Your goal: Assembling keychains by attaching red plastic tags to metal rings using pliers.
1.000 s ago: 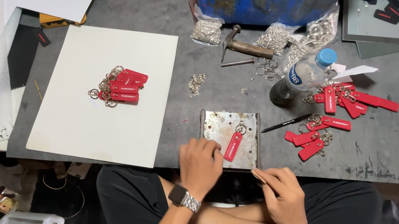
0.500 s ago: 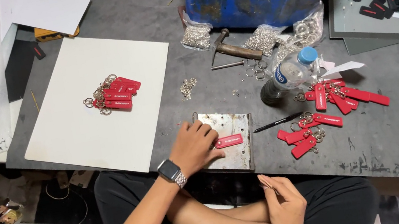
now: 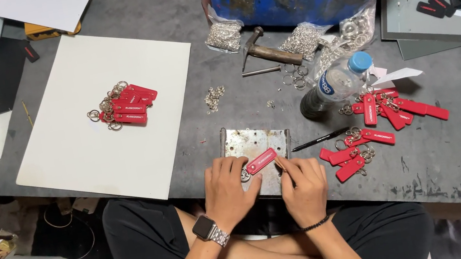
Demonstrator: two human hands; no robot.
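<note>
Both hands (image 3: pixel 265 183) w/ red tag (image 3: pixel 261 160)

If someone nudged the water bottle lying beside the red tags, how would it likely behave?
The bottle lies on its side, so it would probably roll. It looks like clear thin plastic, so likely light and a bit squashy. The red tags right beside it might stop it.

Tag (image 3: pixel 261 160) lies on plate (image 3: pixel 254 139), between both hands.

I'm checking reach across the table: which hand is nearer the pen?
Right. The right hand sits just below-left of the pen; the left hand is farther left, past the red tag.
</note>
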